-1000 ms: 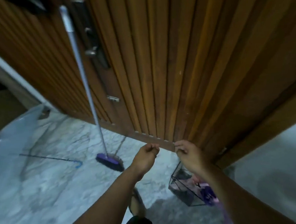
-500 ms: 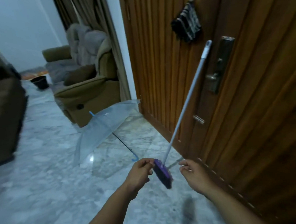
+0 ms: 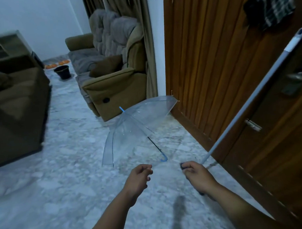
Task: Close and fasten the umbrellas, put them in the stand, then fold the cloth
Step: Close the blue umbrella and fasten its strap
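Observation:
A clear umbrella lies open on its side on the marble floor, its canopy rim against the wooden door. Its blue hooked handle points toward me, just beyond my hands. My left hand hovers below and left of the handle, fingers curled, holding nothing. My right hand is curled too and overlaps the dark broom head behind it. A dark checked cloth hangs high on the door. No umbrella stand is in view.
A broom pole leans against the door by the door handle. A brown armchair stands behind the umbrella, a dark sofa at left, a black bucket far back.
My view swung left from the door's base and a wire stand to the room. The open umbrella came fully into view and my hands now sit close to its handle.

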